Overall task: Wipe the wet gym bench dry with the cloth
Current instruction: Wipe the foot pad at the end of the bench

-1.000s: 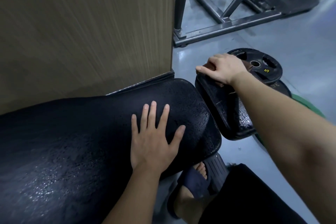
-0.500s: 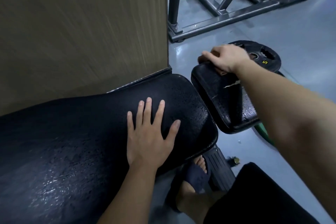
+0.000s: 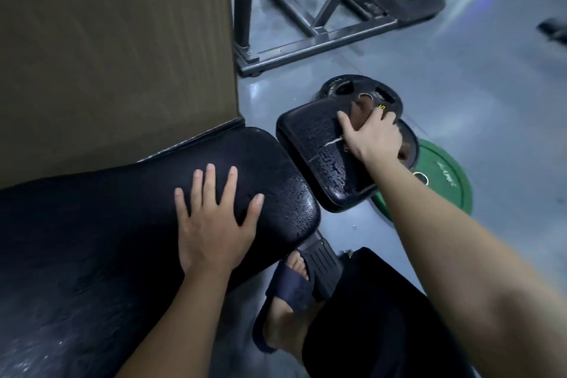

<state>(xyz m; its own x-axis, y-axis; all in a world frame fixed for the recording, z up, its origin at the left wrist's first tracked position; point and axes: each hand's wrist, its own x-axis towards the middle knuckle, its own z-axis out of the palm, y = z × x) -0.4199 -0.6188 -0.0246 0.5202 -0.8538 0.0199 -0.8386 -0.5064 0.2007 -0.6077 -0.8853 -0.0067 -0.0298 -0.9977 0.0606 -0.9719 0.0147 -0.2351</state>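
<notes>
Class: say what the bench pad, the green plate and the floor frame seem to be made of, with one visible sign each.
Bench pad: probably vinyl or leatherette, black and grained; water droplets bead on it. Green plate: likely rubber-coated, matte, with faint lettering. Floor frame: apparently steel tube, grey paint, square sections with a dull sheen.

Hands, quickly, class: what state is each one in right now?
Left hand: open, flat on the bench.
Right hand: holds the cloth on the seat pad.
</notes>
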